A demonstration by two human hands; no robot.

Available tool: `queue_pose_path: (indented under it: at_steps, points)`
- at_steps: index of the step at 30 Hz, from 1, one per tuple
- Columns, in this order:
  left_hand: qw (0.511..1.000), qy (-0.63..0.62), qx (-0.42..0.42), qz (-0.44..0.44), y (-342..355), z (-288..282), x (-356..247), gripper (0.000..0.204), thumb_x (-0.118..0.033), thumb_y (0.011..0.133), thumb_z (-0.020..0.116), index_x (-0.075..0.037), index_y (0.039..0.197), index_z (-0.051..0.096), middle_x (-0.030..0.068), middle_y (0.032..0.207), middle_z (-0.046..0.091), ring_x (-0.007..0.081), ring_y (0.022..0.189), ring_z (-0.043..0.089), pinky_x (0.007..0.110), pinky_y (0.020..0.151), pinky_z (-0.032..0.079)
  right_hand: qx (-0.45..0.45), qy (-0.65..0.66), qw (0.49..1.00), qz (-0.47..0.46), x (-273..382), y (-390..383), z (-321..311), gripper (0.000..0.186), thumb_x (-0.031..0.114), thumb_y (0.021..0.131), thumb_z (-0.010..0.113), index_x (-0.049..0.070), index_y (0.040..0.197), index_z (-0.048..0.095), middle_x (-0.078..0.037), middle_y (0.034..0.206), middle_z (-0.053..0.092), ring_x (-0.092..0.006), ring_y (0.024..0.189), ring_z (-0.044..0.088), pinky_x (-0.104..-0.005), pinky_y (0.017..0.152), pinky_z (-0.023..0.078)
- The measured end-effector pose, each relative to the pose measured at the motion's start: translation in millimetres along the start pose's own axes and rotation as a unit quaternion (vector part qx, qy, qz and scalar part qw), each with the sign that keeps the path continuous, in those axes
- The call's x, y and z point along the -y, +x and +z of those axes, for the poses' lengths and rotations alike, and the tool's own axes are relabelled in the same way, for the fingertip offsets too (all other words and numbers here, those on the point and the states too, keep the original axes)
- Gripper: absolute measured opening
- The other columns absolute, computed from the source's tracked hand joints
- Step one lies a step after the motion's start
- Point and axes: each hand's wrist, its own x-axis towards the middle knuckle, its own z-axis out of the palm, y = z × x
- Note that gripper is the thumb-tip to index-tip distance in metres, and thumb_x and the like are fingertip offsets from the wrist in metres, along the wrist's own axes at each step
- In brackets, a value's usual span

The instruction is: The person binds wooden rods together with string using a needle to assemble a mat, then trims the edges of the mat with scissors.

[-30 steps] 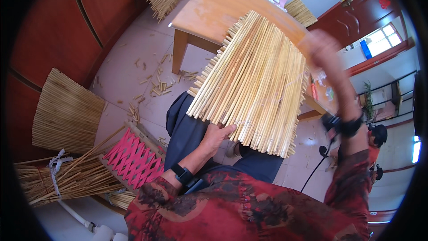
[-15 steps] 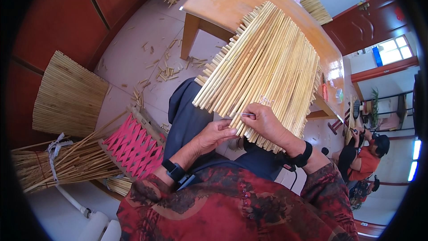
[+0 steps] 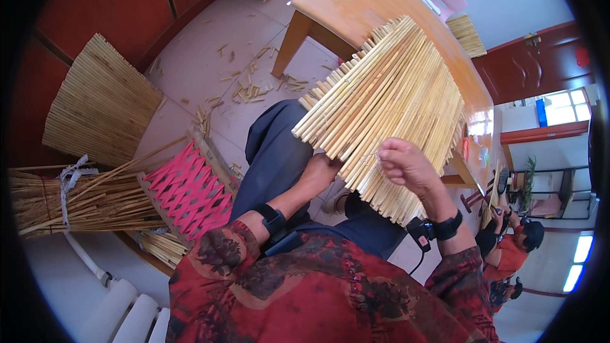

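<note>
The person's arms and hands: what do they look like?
The left sleeve and right sleeve are red with dark blotches. The left hand and right hand are bare. The left wristband and right wristband are black; beside the right sits a black box with a reddish mark and dark cable.

Left hand (image 3: 319, 176): back of the hand facing up, reaching forward; fingertips hidden from view
Left forearm (image 3: 292, 201): behind the left hand, slanting inward toward it
Right hand (image 3: 408, 165): to the right of the left hand, apart from it; fingers curled, thumb and forefinger drawn together
Right wrist (image 3: 436, 203): just behind the right hand
</note>
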Motion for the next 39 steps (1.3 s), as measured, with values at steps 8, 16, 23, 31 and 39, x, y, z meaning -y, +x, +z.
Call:
queue_pose_path:
  at_steps: [8, 16, 23, 31, 39]
  points:
    - [0.987, 0.092, -0.033, 0.124, 4.0, -2.1, 15.8, 0.03, -0.023, 0.085, 0.047, 0.003, 0.099, 0.054, 0.0152, 0.07, 0.059, 0.0189, 0.053, 0.057, 0.032, 0.051, 0.046, -0.067, 0.021, 0.984, -0.164, 63.2, -49.3, -27.8, 0.009, 0.012, 0.083, 0.055, 0.005, 0.081, 0.049, 0.005, 0.054, 0.034, -0.002, 0.041, 0.031, -0.0123, 0.032, 0.026]
    - [0.994, -0.096, 0.015, -0.053, 2.0, -4.9, -1.8, 0.025, -0.017, 0.081, 0.051, 0.002, 0.098, 0.055, 0.0116, 0.084, 0.061, 0.017, 0.073, 0.061, 0.031, 0.054, 0.048, -0.151, -0.042, 0.942, -0.296, 92.9, -73.3, -19.2, 0.008, 0.012, 0.089, 0.046, 0.005, 0.085, 0.046, 0.004, 0.056, 0.034, -0.0013, 0.043, 0.031, -0.0116, 0.033, 0.027]
    - [0.923, -0.378, 0.0, -0.068, -6.3, 1.0, -12.8, 0.026, -0.014, 0.08, 0.051, 0.001, 0.101, 0.054, 0.0087, 0.095, 0.06, 0.0183, 0.078, 0.06, 0.03, 0.062, 0.05, -0.127, 0.02, 0.943, -0.307, 88.1, -51.5, -36.3, 0.014, 0.014, 0.091, 0.044, 0.002, 0.096, 0.048, 0.004, 0.059, 0.035, -0.0028, 0.049, 0.036, -0.0138, 0.041, 0.033]
    - [0.961, 0.076, 0.259, -0.059, -2.3, -10.0, 15.7, 0.013, -0.007, 0.073, 0.052, 0.002, 0.077, 0.061, 0.0081, 0.073, 0.061, 0.0154, 0.067, 0.06, 0.027, 0.055, 0.048, -0.197, -0.097, 0.917, -0.333, 86.5, -50.5, -43.3, 0.017, 0.014, 0.091, 0.044, 0.002, 0.1, 0.05, 0.002, 0.064, 0.042, -0.0046, 0.058, 0.043, -0.0167, 0.05, 0.04]
    - [0.988, -0.076, -0.122, -0.051, 2.4, -15.1, 29.1, 0.015, -0.01, 0.077, 0.054, 0.003, 0.085, 0.056, 0.011, 0.084, 0.059, 0.018, 0.078, 0.059, 0.029, 0.057, 0.049, -0.199, -0.083, 0.936, -0.277, 62.2, -52.9, -62.2, 0.016, 0.014, 0.091, 0.043, 0.002, 0.099, 0.048, 0.002, 0.063, 0.039, -0.0066, 0.056, 0.042, -0.0171, 0.048, 0.04]
